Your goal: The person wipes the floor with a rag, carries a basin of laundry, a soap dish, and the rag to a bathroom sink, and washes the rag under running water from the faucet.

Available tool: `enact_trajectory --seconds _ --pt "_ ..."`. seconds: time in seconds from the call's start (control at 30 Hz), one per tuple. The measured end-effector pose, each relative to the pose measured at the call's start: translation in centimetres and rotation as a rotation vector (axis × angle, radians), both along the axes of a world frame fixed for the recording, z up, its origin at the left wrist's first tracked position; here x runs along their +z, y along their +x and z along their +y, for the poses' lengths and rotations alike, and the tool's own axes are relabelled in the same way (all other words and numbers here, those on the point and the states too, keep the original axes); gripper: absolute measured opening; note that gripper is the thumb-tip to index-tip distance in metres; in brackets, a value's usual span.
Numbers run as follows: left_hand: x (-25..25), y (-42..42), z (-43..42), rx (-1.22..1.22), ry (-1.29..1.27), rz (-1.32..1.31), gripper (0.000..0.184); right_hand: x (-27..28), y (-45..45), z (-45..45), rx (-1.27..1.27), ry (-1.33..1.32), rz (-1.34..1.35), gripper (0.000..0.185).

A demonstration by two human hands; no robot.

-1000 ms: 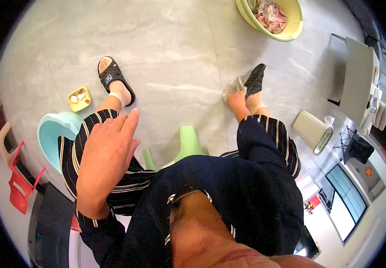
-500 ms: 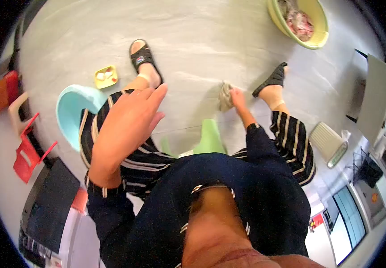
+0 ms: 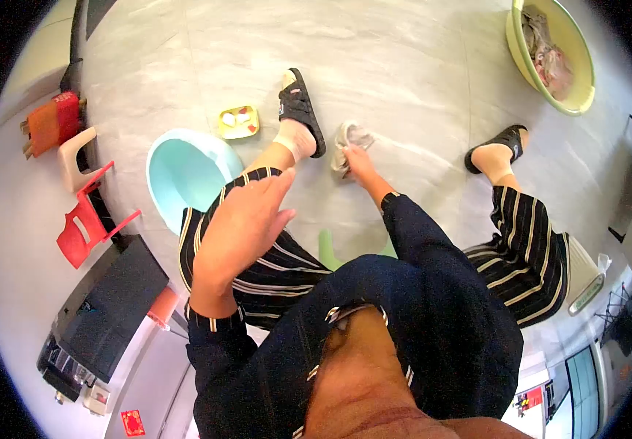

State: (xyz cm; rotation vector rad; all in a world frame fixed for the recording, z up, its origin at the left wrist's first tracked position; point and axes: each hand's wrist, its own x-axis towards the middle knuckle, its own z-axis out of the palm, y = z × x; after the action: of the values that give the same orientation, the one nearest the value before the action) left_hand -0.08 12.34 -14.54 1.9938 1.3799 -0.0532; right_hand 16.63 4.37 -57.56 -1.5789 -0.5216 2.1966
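A crumpled greyish-white cloth lies on the tiled floor, bunched under my right hand. The fingers of that hand are closed on the cloth, close to my slippered left foot. My left hand is over my left knee, fingers stretched out and nothing in it; whether it rests on the striped trousers I cannot tell. Near that knee stands a light blue basin. Just beyond the basin sits a small yellow dish with white and red pieces in it.
A yellow-green tub with wet-looking fabric stands at the far right. Under me shows part of a green stool. Red chairs are on the left. A white ribbed bin is beside my right leg.
My right hand has moved the cloth left across the floor, from between my feet to near my left foot. My left hand stays over the knee. The view has shifted.
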Motion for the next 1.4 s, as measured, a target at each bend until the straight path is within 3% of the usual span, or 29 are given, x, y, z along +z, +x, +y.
enact_trajectory --seconds 0.13,0.17,0.27,0.3,0.4,0.47,0.53,0.67,0.87,1.0,1.17,1.27,1.4 --pt "1.0 -0.4 0.4 0.135 -0.230 0.171 0.052 1.7 -6.4 1.2 -0.365 -0.330 0.243 0.029" --pt "1.1 -0.6 0.2 0.115 -0.204 0.184 0.054 2.3 -8.0 2.0 -0.526 -0.278 0.485 0.030" --pt "1.6 -0.5 -0.1 0.065 -0.165 0.098 0.055 -0.9 -10.9 4.7 -0.362 -0.322 0.259 0.037" --pt "1.5 -0.7 -0.3 0.033 -0.124 0.058 0.056 2.9 -10.2 6.6 -0.398 -0.363 0.308 0.035" --pt "1.9 -0.5 0.0 0.039 -0.188 0.070 0.055 5.0 -9.7 10.8 -0.510 -0.433 0.347 0.033" --pt "2.0 -0.5 0.0 0.042 -0.191 0.096 0.055 5.5 -9.4 15.3 -0.619 -0.389 0.423 0.032" --pt "1.7 -0.4 -0.1 0.044 -0.192 0.100 0.054 4.1 -9.1 19.8 -0.622 -0.182 0.342 0.034" --pt "1.5 -0.7 0.4 0.028 -0.176 0.091 0.053 1.9 -6.3 24.7 -0.498 -0.081 0.505 0.040" --pt "1.6 -0.6 0.3 0.032 -0.154 0.040 0.053 9.6 -0.7 20.9 -0.640 -0.095 0.733 0.049" --pt "0.8 -1.6 -0.1 0.068 -0.194 0.136 0.049 8.5 0.9 14.4 -0.703 -0.219 0.648 0.048" --pt "0.6 -2.0 -0.5 0.032 -0.070 0.045 0.048 6.3 0.9 7.2 -0.918 -0.237 0.613 0.043" --pt "1.0 -1.9 -0.7 0.005 -0.024 0.040 0.048 4.6 -0.4 5.2 -0.882 -0.202 0.429 0.040" --pt "1.3 -1.4 -1.0 0.003 -0.052 0.069 0.048 3.6 -1.8 5.6 -0.902 -0.149 0.382 0.031"
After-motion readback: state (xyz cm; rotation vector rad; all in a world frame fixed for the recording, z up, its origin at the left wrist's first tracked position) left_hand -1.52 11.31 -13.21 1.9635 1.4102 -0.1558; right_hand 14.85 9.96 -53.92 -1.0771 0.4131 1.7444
